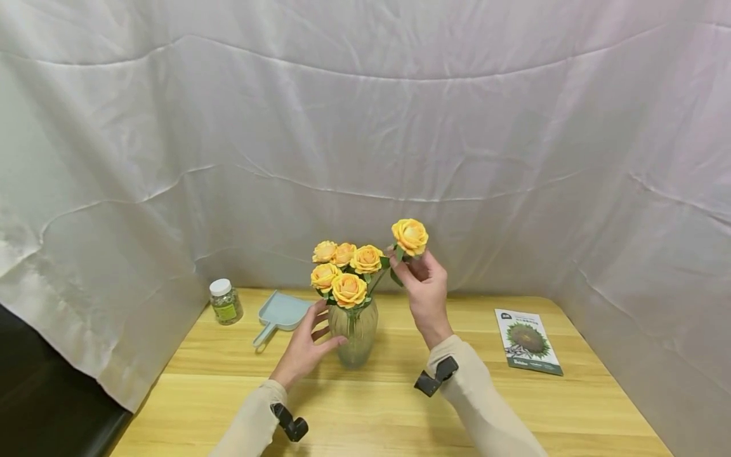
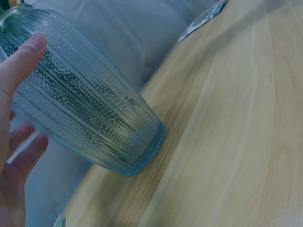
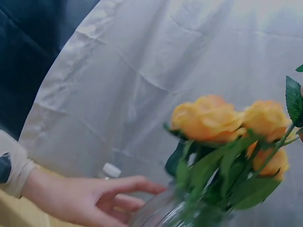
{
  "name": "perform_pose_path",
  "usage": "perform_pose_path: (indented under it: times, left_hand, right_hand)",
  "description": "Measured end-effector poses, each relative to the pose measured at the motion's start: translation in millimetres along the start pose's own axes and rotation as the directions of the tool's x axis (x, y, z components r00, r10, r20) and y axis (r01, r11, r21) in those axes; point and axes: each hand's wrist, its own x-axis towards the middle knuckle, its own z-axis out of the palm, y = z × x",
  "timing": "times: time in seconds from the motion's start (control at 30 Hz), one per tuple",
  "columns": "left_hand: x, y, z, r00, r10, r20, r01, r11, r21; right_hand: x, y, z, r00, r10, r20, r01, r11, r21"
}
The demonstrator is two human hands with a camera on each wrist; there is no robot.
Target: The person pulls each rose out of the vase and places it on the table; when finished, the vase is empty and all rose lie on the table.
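Note:
A ribbed, textured glass vase (image 1: 360, 339) stands upright on the wooden table, holding a bunch of yellow-orange roses (image 1: 349, 290) with green leaves. My left hand (image 1: 307, 346) holds it from the left, the thumb (image 2: 28, 56) lying along its near side and the other fingers curving behind. To the right of the bunch, my right hand (image 1: 428, 292) pinches a single rose (image 1: 410, 237) just below its bloom. That rose's stem slants down toward the vase mouth. In the right wrist view, leaves (image 3: 251, 194) and stems crowd the mouth, so the stem ends are hidden there.
A light blue dustpan (image 1: 282, 311) lies behind my left hand, beside a white-lidded jar (image 1: 225, 301) at the left table edge. On the right lies a packet with a sunflower picture (image 1: 528, 341). Grey cloth (image 1: 365, 139) hangs around the table's back and sides.

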Motion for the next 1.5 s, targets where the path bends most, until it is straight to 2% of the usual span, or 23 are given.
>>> perform_pose_path:
  times: [0.17,0.33,0.57,0.67,0.77,0.9,1.03,1.13,1.2,1.33,1.43,1.5]
  left_hand:
    - [0.2,-0.7,0.4,1.0,0.009,0.0,-0.009,1.0,0.007]
    - [0.1,-1.0,0.1,1.0,0.008,0.0,-0.008,1.0,0.008]
    - [0.6,-0.1,-1.0,1.0,0.004,0.002,-0.004,1.0,-0.001]
    - [0.8,-0.3,-1.6,1.0,0.009,0.005,-0.008,1.0,-0.01]
    - [1.3,-0.4,-0.9,1.0,0.013,0.013,-0.013,1.0,-0.018]
    - [1.1,0.5,-0.3,1.0,0.013,0.016,-0.013,1.0,-0.018]
    - [0.2,1.5,-0.9,1.0,0.008,0.004,-0.008,1.0,-0.022]
    - [0.5,1.2,-0.5,1.0,0.005,0.002,-0.005,1.0,-0.028]
    - [0.4,1.2,-0.4,1.0,0.0,0.004,0.001,1.0,-0.03]
    - [-0.1,1.0,-0.1,1.0,-0.006,0.007,0.007,0.999,-0.035]
    - [-0.4,1.2,0.0,1.0,-0.007,0.004,0.007,0.999,-0.034]
    - [-0.2,1.5,0.1,1.0,-0.004,0.003,0.004,1.0,-0.026]
  right_hand:
    - [19.8,-14.1,-5.0,0.999,-0.028,-0.045,0.03,0.998,0.05]
    - [40.3,-32.2,-20.5,0.99,-0.076,-0.119,0.086,0.993,0.08]
    - [72.0,-66.8,-59.1,0.951,-0.194,-0.243,0.229,0.966,0.124]
    - [80.9,-82.7,-79.8,0.937,-0.228,-0.266,0.271,0.953,0.137]
    - [83.3,-96.7,-106.6,0.934,-0.253,-0.252,0.285,0.953,0.098]
    - [76.5,-113.7,-149.7,0.954,-0.245,-0.174,0.248,0.969,-0.005]
    - [62.1,-126.3,-195.8,0.979,-0.185,-0.087,0.175,0.978,-0.112]
    - [47.7,-131.9,-231.1,0.992,-0.12,-0.048,0.105,0.964,-0.242]
    - [37.4,-133.3,-253.4,0.997,-0.075,-0.03,0.06,0.936,-0.347]
    - [16.6,-132.9,-292.7,0.998,0.061,-0.004,-0.052,0.81,-0.585]
    - [0.7,-131.5,-315.7,0.982,0.19,0.003,-0.132,0.692,-0.71]
    - [-9.9,-128.8,-329.0,0.961,0.276,0.011,-0.18,0.654,-0.734]
